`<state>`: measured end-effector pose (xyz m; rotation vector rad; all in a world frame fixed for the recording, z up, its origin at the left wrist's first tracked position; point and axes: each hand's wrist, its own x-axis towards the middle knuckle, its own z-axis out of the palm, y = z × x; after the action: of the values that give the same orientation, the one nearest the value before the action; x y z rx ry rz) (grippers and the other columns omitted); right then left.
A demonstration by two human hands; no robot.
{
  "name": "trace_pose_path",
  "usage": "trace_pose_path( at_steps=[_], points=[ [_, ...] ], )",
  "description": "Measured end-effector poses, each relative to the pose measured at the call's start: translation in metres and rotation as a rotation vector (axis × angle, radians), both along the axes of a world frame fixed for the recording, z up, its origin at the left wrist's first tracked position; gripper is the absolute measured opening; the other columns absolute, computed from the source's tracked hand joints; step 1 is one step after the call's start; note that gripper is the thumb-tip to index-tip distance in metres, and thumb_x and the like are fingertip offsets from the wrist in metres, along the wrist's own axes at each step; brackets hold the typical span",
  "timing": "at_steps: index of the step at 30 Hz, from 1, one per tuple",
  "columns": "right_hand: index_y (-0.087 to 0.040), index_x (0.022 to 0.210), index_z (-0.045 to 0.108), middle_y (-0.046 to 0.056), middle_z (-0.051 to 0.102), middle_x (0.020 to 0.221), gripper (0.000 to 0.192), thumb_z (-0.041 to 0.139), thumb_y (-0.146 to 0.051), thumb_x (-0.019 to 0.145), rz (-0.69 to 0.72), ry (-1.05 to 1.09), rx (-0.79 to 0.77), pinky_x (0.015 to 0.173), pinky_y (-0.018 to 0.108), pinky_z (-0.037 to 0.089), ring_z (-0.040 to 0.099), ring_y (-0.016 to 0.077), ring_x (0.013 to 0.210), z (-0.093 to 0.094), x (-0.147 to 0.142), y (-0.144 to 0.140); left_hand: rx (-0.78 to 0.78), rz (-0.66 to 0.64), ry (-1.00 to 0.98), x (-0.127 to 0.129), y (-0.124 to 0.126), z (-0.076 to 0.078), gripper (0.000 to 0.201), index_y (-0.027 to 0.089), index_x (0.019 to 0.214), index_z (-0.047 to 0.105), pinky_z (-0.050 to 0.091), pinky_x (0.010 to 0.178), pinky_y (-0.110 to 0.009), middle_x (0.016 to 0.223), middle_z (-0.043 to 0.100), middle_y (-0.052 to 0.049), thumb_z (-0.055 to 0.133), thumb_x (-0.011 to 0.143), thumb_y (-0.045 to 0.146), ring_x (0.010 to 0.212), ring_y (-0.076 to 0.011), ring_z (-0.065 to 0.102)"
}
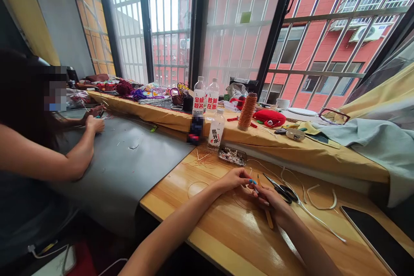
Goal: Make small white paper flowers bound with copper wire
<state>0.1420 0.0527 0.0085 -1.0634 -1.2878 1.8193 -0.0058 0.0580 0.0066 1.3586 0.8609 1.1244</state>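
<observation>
Both hands over wooden table (pixel 226 241)

Left hand (pixel 234 180) and right hand (pixel 271 202) fingertips pinching thin thread (pixel 241 202); scissors (pixel 280 189) just beside; small tray (pixel 232 155) filled with beads, water bottle (pixel 216 128) behind.

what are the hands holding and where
Left hand and right hand pinch something tiny between their fingertips; what it is cannot be told. Scissors lie unheld.
</observation>
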Motion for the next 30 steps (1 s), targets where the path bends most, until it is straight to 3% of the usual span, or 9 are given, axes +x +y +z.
trace_pose_path(
  at_steps=[5,11,16,22,26,30],
  points=[
    [-0.012,0.06,0.052,-0.005,0.045,0.044,0.022,0.063,-0.031,0.06,-0.041,-0.007,0.014,0.028,0.012,0.015,0.021,-0.0013,0.029,0.005,-0.003,-0.003,0.0,-0.021,-0.012,-0.002,-0.003,0.002,0.038,0.012,0.068,0.052,0.036,0.067,-0.024,0.063,0.055,0.002,0.069,0.05,0.04,0.063,-0.0095,0.05],
    [-0.013,0.065,0.053,-0.005,0.045,0.045,0.02,0.062,-0.031,0.061,-0.105,-0.012,0.039,0.028,0.012,0.017,0.024,-0.0006,0.031,0.01,-0.004,-0.008,0.015,-0.109,-0.022,-0.006,0.0,0.001,0.034,0.011,0.082,0.06,0.036,0.07,-0.024,0.069,0.057,0.0,0.066,0.057,0.034,0.066,-0.0095,0.049],
    [-0.014,0.066,0.054,-0.006,0.043,0.045,0.019,0.062,-0.031,0.063,-0.116,0.025,0.048,0.029,0.012,0.02,0.026,0.0001,0.032,0.008,-0.003,-0.008,-0.001,-0.069,-0.003,-0.006,0.001,0.003,0.031,0.009,0.077,0.063,0.035,0.065,-0.023,0.065,0.057,-0.001,0.063,0.059,0.034,0.06,-0.0082,0.046],
    [-0.013,0.06,0.051,-0.005,0.044,0.045,0.021,0.061,-0.031,0.063,-0.121,0.037,0.035,0.028,0.011,0.017,0.023,-0.0012,0.03,0.005,-0.005,-0.007,-0.008,-0.148,-0.017,-0.007,0.0,0.003,0.032,0.011,0.079,0.061,0.036,0.072,-0.025,0.07,0.058,-0.001,0.067,0.056,0.032,0.07,-0.0107,0.05],
    [-0.014,0.053,0.045,-0.006,0.041,0.041,0.027,0.061,-0.033,0.062,-0.081,0.016,0.025,0.029,0.012,0.017,0.024,-0.0013,0.029,0.003,-0.006,-0.007,-0.036,-0.083,0.029,-0.004,0.001,-0.002,0.03,0.012,0.073,0.059,0.036,0.073,-0.024,0.068,0.056,0.002,0.07,0.052,0.031,0.067,-0.009,0.049],
    [-0.015,0.057,0.045,-0.006,0.044,0.043,0.024,0.059,-0.034,0.064,-0.097,-0.031,0.033,0.028,0.013,0.015,0.024,-0.0004,0.028,0.001,-0.008,-0.005,-0.032,-0.029,0.022,0.001,0.005,-0.01,0.032,0.011,0.071,0.057,0.038,0.069,-0.025,0.064,0.054,0.002,0.068,0.053,0.035,0.063,-0.0092,0.05]
  ],
)
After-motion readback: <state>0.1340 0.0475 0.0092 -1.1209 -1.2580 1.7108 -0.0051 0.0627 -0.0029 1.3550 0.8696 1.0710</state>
